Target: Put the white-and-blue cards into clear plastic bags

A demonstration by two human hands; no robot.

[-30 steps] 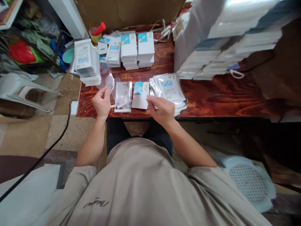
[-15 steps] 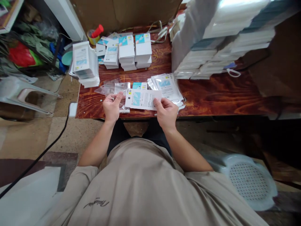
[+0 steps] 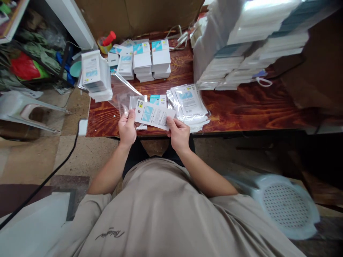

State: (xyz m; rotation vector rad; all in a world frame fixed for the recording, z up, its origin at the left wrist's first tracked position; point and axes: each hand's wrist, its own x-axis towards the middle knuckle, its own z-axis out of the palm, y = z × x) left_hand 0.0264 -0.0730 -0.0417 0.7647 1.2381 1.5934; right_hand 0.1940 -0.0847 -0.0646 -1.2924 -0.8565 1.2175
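Observation:
My left hand (image 3: 127, 127) and my right hand (image 3: 178, 132) are both closed on a white printed card (image 3: 154, 114) with a blue picture, held flat over the near edge of the wooden table (image 3: 241, 107). The left hand also pinches a clear plastic sleeve (image 3: 125, 95) that sticks up and away from the card's left end. Just behind the card lie another blue-and-white card (image 3: 158, 100) and a pile of bagged cards (image 3: 189, 101).
Stacks of white cards (image 3: 151, 59) stand at the back of the table, one more stack (image 3: 93, 73) at its left corner. Tall piles of packs (image 3: 254, 39) fill the right. A tape roll (image 3: 105, 41) sits far left. A plastic stool (image 3: 289, 207) stands on the floor.
My right hand picked a card off the table and both hands brought it together with the clear sleeve; now the card is tilted and drawn closer to me.

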